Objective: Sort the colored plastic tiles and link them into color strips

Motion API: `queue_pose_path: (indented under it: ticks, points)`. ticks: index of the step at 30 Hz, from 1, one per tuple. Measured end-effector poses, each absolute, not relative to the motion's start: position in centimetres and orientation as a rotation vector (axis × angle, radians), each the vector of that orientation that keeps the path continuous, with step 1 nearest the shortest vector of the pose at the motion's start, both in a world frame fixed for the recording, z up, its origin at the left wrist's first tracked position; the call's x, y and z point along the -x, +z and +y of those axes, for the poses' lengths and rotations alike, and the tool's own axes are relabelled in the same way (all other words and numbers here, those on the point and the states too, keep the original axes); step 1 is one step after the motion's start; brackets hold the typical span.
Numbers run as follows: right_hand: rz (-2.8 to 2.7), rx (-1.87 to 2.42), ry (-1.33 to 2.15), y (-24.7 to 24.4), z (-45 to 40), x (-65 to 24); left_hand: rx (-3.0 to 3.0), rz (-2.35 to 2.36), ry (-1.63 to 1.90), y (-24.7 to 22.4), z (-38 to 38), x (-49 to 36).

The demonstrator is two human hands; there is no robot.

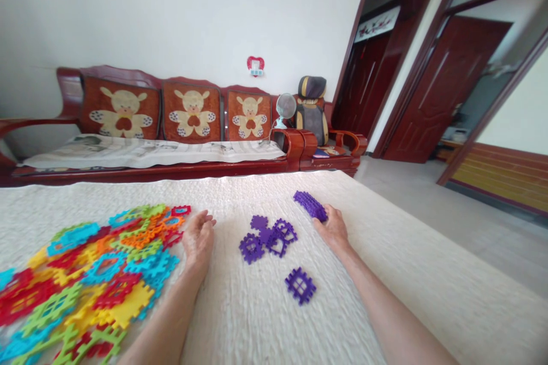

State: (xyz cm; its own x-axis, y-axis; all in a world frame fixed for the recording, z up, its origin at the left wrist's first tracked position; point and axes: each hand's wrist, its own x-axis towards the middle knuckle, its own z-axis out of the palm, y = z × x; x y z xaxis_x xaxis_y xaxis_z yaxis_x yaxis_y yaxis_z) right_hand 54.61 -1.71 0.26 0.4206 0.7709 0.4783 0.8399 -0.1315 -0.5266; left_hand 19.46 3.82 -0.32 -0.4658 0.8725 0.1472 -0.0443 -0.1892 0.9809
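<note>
My right hand [335,230] grips the near end of a tight row of purple interlocking plastic tiles [309,205] at the table's right. My left hand [199,239] rests on its edge beside the mixed tile pile, fingers loosely apart, with nothing seen in it. Between my hands lies a small cluster of purple tiles [265,235], partly overlapping; some have cut-outs, one heart-shaped. Nearer to me sits a single purple tile [300,286] with a window-like cut-out. To the left spreads a pile of red, yellow, blue, green and orange tiles [103,265].
A pale textured cloth covers the table [240,325]. Beyond its far edge stands a wooden sofa [240,168] with bear-patterned cushions [192,111]. A small fan [286,107] and a chair with a massage pad [312,117] are behind. Doorways stand at the right.
</note>
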Motion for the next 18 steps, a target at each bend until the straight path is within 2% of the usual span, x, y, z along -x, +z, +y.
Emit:
queue_pose_path:
  ticks: [10,16,18]
  points:
    - [-1.366,1.927,-0.096,0.3,-1.7,-54.4,-1.041,1.406,1.744,-0.3,3.7,-19.5]
    - [-1.353,1.717,-0.277,1.6,-2.6,-53.5,-1.047,1.432,1.715,-1.1,4.2,-19.2]
    - [-1.445,1.603,-0.242,2.3,-3.2,-52.6,-1.063,1.438,1.706,-1.4,4.4,-19.1]
